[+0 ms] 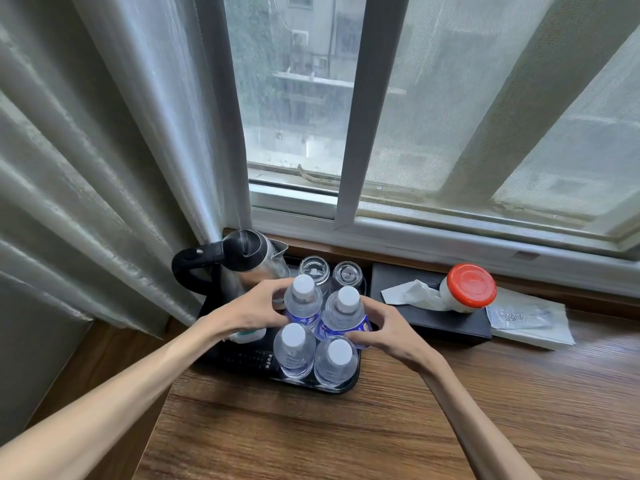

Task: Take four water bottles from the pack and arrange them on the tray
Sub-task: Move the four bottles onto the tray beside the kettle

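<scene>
Several clear water bottles with white caps and blue labels stand upright in a tight square on the black tray (311, 386). My left hand (258, 306) grips the back left bottle (303, 301) from its left side. My right hand (384, 329) wraps the back right bottle (346, 311) from its right side. The front left bottle (293, 349) and the front right bottle (336, 360) stand free at the tray's near edge. No bottle pack is in view.
An electric kettle (242, 259) and two upturned glasses (330, 273) stand at the tray's back. A black tissue box (433, 323) with a red-lidded jar (467, 289) on it sits to the right, with papers (530, 320) beyond. Curtain hangs left, window behind.
</scene>
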Tool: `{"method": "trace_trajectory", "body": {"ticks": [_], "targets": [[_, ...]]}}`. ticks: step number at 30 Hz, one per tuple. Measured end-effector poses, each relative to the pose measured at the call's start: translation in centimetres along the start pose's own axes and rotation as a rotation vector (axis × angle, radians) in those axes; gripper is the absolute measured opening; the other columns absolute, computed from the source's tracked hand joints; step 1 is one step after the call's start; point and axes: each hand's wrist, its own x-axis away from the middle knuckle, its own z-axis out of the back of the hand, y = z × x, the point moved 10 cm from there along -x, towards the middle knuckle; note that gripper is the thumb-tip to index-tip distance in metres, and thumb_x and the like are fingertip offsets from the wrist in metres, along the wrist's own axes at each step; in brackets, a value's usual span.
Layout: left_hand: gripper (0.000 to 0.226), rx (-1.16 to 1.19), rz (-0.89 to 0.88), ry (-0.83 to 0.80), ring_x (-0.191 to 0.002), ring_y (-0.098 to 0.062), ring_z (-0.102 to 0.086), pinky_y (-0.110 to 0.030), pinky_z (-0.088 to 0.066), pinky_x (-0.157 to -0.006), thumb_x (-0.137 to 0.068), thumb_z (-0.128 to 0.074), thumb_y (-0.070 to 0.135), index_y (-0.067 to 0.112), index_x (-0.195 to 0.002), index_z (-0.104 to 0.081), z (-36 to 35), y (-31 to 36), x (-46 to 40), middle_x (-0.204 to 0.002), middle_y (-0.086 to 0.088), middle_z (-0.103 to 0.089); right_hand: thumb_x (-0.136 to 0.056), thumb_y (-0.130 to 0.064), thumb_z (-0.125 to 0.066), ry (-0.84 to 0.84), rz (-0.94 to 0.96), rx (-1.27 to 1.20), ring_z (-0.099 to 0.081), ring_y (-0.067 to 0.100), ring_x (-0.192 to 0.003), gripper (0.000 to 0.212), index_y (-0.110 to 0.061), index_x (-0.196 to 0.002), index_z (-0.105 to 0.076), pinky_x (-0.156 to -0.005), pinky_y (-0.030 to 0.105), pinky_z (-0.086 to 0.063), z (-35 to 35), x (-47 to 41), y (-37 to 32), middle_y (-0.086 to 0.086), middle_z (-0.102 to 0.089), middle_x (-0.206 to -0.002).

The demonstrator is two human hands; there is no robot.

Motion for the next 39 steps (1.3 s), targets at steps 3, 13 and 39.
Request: {"method": "trace_trajectory", "body": {"ticks": [3, 13, 39], "targets": [[0.067, 0.037, -0.003, 0.024, -0.116, -0.011, -0.062, -0.041, -0.045, -0.108, -0.073, -0.081, -0.003, 0.036, -0.124, -0.063, 0.2, -0.4, 0.2, -0.124, 0.006, -0.070, -0.081, -0.004, -0.078, -0.026, -0.017, -0.062, -0.055, 0.012, -0.132, 0.066, -0.021, -0.141, -0.055, -0.113, 0.033, -0.039, -0.1, 0.3, 0.0, -0.007, -0.064, -0.137], [0.056, 0.070, 0.008, -0.008, -0.112, -0.012, -0.064, -0.039, -0.050, -0.102, -0.076, -0.079, 0.000, 0.026, -0.123, -0.065, 0.3, 0.2, 0.3, -0.122, 0.000, -0.071, -0.077, -0.009, -0.083, 0.042, -0.009, -0.011, -0.056, 0.006, -0.130, 0.064, -0.019, -0.136, -0.061, -0.118, 0.040, -0.037, 0.0, 0.0, 0.0, -0.012, -0.065, -0.134], [0.056, 0.213, -0.015, 0.076, -0.116, -0.019, -0.062, -0.032, -0.046, -0.104, -0.075, -0.078, 0.024, 0.012, -0.128, -0.061, 0.0, 0.2, 2.0, -0.129, -0.006, -0.067, -0.077, -0.022, -0.083, 0.106, -0.009, -0.147, -0.058, 0.016, -0.130, 0.059, -0.016, -0.132, -0.064, -0.116, 0.048, -0.038, 0.0, 1.1, -0.1, -0.002, -0.067, -0.133]]}}
